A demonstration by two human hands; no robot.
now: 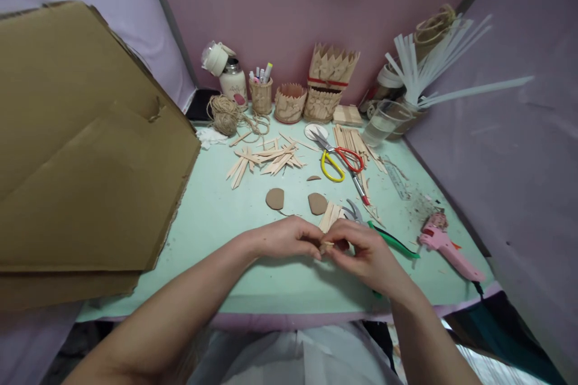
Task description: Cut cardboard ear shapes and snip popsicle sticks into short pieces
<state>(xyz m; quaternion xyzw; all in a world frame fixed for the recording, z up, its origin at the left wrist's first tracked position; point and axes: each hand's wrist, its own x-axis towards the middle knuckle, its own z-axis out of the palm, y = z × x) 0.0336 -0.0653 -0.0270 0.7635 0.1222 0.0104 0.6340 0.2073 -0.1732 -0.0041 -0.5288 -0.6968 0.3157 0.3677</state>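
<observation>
My left hand (295,237) and my right hand (363,248) meet near the table's front edge. Between their fingertips is a small wooden piece (326,245), pale and mostly covered, pinched from both sides. Just beyond the fingers lie several flat wooden sticks (332,215) side by side. Beside my right hand are green-handled pliers (392,239), their lower handle partly hidden under the hand. Two brown cardboard pieces with rounded edges, a left one (275,198) and a right one (317,204), lie a little farther back.
A large cardboard sheet (90,150) stands at left. Scissors (334,156) and a pile of cut sticks (271,157) lie mid-table. A pink glue gun (451,249) rests at right. Twine (226,115), decorated stick cups (290,102) and a plastic cup (386,123) line the back.
</observation>
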